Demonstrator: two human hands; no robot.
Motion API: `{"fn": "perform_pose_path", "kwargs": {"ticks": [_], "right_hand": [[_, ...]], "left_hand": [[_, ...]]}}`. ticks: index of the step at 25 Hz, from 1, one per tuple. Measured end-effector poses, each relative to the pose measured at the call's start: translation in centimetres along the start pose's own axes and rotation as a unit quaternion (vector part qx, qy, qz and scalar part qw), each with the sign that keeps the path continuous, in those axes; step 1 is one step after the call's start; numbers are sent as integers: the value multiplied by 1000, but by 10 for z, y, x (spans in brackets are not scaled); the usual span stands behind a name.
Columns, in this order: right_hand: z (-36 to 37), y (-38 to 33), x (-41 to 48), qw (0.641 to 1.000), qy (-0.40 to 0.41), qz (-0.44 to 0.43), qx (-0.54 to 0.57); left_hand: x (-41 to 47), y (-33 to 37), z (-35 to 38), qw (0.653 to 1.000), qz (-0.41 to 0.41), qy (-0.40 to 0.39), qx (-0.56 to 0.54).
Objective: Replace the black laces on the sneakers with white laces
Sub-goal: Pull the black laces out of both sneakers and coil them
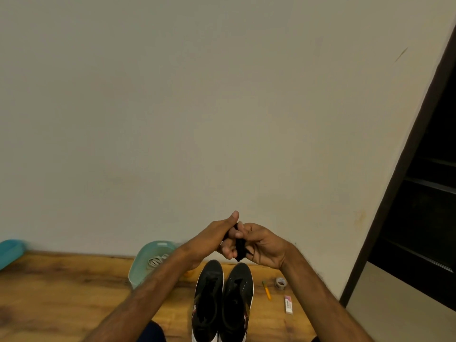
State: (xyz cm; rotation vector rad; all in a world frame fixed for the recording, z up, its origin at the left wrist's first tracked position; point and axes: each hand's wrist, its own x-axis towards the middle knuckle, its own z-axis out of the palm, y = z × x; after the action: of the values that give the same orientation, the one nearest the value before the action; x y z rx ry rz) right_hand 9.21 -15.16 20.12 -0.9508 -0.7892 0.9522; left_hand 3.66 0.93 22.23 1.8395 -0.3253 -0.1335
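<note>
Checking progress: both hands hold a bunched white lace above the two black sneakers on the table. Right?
Not quite: the head view shows the left hand and right hand holding a bunched black lace, not white, above the sneakers.

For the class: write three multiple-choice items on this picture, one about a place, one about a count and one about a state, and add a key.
1. Where does the tape roll lie?
A. right of the sneakers
B. on top of a sneaker
C. left of the sneakers

2. How many sneakers stand on the table?
A. one
B. two
C. three

3. What is the state of the black lace?
A. laid flat on the table
B. bunched up and held by the left hand and the right hand
C. tied round the tape roll

Key:
1 A, the roll sits on the wood to the right of the pair.
2 B, two stand side by side.
3 B, both hands grip the bundle above the sneakers.
</note>
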Motion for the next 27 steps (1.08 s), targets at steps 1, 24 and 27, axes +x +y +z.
{"fn": "perform_pose_path", "kwargs": {"ticks": [1,24,27], "right_hand": [[0,1,1,1000,-18,-2,12],[-1,22,4,964,208,-100,134],[-7,22,3,975,198,-65,75]], "left_hand": [[0,0,1,1000,4,-2,24],[-1,-36,0,990,-3,139,31],[-4,-52,5,984,-14,161,76]]}}
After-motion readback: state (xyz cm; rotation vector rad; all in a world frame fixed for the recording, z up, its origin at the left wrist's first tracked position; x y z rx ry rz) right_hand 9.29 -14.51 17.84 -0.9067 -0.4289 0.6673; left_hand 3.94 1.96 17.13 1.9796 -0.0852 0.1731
